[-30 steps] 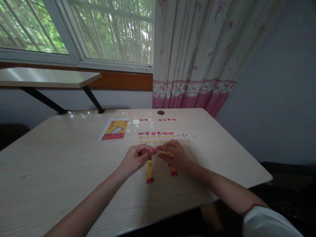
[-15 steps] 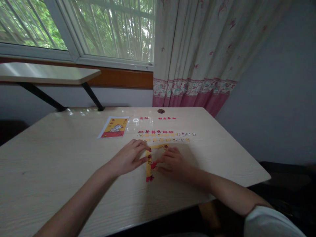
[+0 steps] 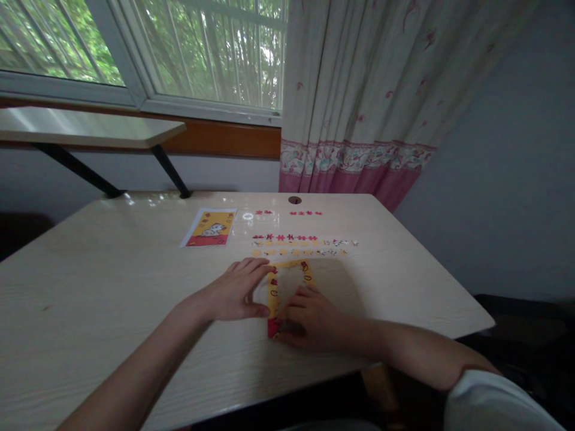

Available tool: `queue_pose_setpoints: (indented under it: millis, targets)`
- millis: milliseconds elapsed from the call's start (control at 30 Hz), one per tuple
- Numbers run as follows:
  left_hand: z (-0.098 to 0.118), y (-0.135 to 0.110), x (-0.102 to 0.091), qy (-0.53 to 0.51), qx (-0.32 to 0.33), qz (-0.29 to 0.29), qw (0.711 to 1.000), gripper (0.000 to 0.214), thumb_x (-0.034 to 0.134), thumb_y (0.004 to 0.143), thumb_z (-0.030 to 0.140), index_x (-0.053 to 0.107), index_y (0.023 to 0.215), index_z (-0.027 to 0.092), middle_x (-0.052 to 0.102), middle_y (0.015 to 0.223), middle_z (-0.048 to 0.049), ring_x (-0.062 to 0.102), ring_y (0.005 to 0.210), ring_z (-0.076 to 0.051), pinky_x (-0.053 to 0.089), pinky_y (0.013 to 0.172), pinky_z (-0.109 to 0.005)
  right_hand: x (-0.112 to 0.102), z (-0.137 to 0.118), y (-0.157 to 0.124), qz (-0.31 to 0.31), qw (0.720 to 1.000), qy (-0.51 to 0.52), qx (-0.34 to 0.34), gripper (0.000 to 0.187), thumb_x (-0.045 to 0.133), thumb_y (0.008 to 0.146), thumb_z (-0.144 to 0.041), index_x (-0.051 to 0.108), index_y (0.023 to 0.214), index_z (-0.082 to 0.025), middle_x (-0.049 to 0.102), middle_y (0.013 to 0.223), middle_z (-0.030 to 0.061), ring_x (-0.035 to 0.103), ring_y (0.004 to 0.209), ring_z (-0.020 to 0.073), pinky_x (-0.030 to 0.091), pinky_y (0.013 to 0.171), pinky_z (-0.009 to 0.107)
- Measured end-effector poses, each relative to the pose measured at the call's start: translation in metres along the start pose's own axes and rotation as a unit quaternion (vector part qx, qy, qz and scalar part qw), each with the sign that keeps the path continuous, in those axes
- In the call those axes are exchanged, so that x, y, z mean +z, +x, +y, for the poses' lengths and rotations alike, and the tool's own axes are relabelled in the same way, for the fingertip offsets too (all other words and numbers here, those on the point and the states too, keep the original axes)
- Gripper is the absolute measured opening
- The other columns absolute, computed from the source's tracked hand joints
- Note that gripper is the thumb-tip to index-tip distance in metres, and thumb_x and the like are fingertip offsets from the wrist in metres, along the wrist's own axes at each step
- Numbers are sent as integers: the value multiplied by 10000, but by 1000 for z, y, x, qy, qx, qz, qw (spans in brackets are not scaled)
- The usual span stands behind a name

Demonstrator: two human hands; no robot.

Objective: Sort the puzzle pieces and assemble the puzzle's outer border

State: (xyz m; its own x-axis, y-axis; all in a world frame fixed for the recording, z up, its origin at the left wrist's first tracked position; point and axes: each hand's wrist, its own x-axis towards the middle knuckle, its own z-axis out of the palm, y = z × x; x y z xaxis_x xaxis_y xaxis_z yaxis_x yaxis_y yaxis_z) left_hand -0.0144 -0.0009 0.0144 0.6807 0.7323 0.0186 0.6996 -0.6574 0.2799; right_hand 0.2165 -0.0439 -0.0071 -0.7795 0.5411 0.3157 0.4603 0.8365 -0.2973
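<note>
A partly joined jigsaw puzzle (image 3: 272,299) lies on the table, a yellow border strip with small printed figures and a red lower corner. My left hand (image 3: 233,292) rests along its left side, thumb and fingers spread, the tips touching the strip's edge. At the lower corner, my right hand (image 3: 312,320) has its thumb and fingertips closed around a red puzzle piece (image 3: 272,328), partly covered by the fingers. Along the top edge the border runs right and turns down at the upper right corner (image 3: 305,265).
Beyond the puzzle lie rows of loose pieces: red ones (image 3: 285,237), yellow ones (image 3: 283,252) and whitish ones (image 3: 344,243). More red pieces (image 3: 306,213) sit farther back. A printed picture (image 3: 210,228) lies at left. A raised shelf (image 3: 90,127) stands at back left.
My right hand has moved toward me with the red piece, from the middle of the left strip to its lower corner. My left thumb has slid slightly down the strip.
</note>
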Motion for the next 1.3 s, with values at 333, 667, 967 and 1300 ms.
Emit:
queue_pose_setpoints:
  millis: [333,667,967,1300]
  targets:
    - [2,0,1,-6,3,13,1000,748,679,627,527,439,1254,197,458,1293,-132,403,1168,-339,355,930,-467,-7,-4,2,-9,998,-40,-57,209,482,874,-382,631,935,-248,651,834,-4,504,794,148,345,748,298]
    - [0,0,4,2,2,9,1000,743,670,643,519,425,1263,191,446,1302,-137,402,1174,-336,348,942,-465,-18,-2,4,-27,993,-72,-87,211,472,878,-372,621,966,-251,656,879,-13,510,810,156,340,757,306]
    - [-1,-2,-2,-27,26,1,999,740,600,721,556,376,1319,182,448,1308,-154,417,1173,-333,359,956,-472,-53,58,0,-7,998,-52,-40,175,523,857,-278,627,982,-213,639,931,32,536,881,147,385,806,294]
    - [13,-24,13,-37,2,71,997,743,556,779,521,259,1382,204,334,1417,-148,327,1271,-325,317,1012,-491,-41,60,-20,-34,998,-6,50,352,542,841,-356,548,1163,-213,558,1148,80,487,1053,184,364,913,360]
